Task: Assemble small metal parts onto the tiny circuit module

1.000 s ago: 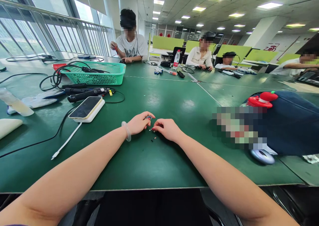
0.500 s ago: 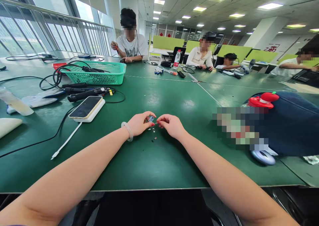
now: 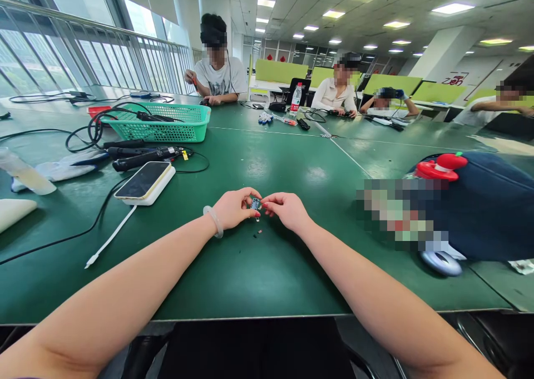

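My left hand (image 3: pixel 232 208), with a pale bangle at its wrist, pinches a small blue-grey plate (image 3: pixel 255 203) that looks like a circuit board, tilted up between thumb and fingers. Close against the plate's right edge is my right hand (image 3: pixel 287 210), its thumb and forefinger pressed together; whatever tiny thing they hold is too small to make out. Below the plate, a small pale piece (image 3: pixel 257 220) shows on the green table (image 3: pixel 250 279). Tiny dark and reddish bits (image 3: pixel 257 234) lie a little nearer to me.
Left of my hands are a phone (image 3: pixel 144 180) on a white block, a white cable (image 3: pixel 110 237), black tools (image 3: pixel 146 157) and a green basket (image 3: pixel 167 124). A dark blue bag (image 3: pixel 492 212) lies right. Several people sit beyond, with a bottle (image 3: pixel 296 99) among them.
The plate in my left hand has turned more upright and faces me more fully. My right fingertips have shifted slightly up to its edge. A person at the back has raised their arms.
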The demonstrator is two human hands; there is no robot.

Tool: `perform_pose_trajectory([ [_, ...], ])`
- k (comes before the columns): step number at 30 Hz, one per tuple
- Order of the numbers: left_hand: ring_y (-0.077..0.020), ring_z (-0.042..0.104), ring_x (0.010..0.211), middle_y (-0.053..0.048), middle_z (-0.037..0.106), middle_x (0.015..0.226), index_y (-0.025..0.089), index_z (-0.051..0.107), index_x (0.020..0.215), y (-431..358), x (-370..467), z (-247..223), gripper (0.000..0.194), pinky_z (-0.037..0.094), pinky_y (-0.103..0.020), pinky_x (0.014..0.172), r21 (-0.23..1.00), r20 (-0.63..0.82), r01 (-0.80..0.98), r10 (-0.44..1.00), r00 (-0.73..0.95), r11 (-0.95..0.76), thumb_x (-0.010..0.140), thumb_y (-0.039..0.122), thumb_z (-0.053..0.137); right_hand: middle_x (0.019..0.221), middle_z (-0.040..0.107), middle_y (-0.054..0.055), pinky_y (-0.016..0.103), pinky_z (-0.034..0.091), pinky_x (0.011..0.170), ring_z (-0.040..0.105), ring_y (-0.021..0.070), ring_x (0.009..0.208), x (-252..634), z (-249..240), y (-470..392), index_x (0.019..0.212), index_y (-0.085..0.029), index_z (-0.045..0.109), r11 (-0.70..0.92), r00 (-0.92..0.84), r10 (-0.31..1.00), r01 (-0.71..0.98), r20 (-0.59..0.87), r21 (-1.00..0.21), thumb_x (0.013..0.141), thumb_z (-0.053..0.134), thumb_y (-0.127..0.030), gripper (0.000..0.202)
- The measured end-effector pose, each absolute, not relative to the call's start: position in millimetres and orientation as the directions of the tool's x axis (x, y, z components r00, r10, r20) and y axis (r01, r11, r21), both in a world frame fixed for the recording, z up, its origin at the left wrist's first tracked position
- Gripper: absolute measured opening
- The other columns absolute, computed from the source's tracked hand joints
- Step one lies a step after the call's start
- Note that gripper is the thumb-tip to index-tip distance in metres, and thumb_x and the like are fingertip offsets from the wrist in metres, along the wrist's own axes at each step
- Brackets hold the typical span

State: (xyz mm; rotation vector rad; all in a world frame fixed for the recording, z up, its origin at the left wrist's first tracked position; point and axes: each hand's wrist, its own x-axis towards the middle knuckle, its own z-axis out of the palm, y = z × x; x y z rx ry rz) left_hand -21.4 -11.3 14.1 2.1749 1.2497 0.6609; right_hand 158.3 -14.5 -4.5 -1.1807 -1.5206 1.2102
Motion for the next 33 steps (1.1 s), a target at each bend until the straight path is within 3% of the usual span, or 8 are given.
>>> perform_pose_trajectory([
  [8,-0.0122,0.053,0.063,0.004,0.059,0.070,0.020,0.059,0.097,-14.6,-19.4,14.4,0.031,0.040,-0.024,0.062,0.602,0.234,0.625,0.858,0.457,-0.497,0.068,0.028,0.069,0.054,0.062,-0.001,0.023,0.046,0.051,0.054,0.0083,0.048,155.7,-6.6,-15.7,0.070,-0.015,0.067,0.015,-0.178,0.984,0.050,0.006,-0.999,0.060,0.073,-0.030,0.019],
  [21,-0.0161,0.059,0.072,0.001,0.066,0.079,0.027,0.063,0.105,-15.7,-21.1,19.1,0.028,0.039,-0.027,0.064,0.291,0.297,0.708,0.764,0.573,-0.644,0.077,0.033,0.061,0.052,0.060,-0.002,0.022,0.044,0.050,0.053,0.0079,0.047,154.8,-7.3,-16.2,0.065,-0.015,0.064,0.018,-0.213,0.977,0.066,0.003,-0.998,0.062,0.071,-0.032,0.018],
  [26,-0.0161,0.059,0.072,0.001,0.066,0.079,0.025,0.062,0.105,-17.9,-19.9,19.6,0.031,0.040,-0.027,0.064,0.335,0.292,0.698,0.774,0.563,-0.633,0.075,0.034,0.063,0.053,0.060,-0.002,0.023,0.044,0.051,0.052,0.0081,0.047,154.4,-9.4,-15.9,0.066,-0.016,0.063,0.050,-0.206,0.978,0.105,0.028,-0.993,0.065,0.068,-0.033,0.018],
  [33,-0.0126,0.056,0.066,0.003,0.062,0.073,0.022,0.063,0.102,-17.9,-18.2,15.6,0.035,0.043,-0.025,0.065,0.554,0.287,0.619,0.826,0.486,-0.557,0.069,0.030,0.069,0.060,0.061,-0.001,0.023,0.044,0.055,0.053,0.0096,0.053,155.7,-6.1,-20.7,0.070,-0.017,0.063,0.187,-0.217,0.969,0.320,0.121,-0.929,0.076,0.057,-0.037,0.022],
])
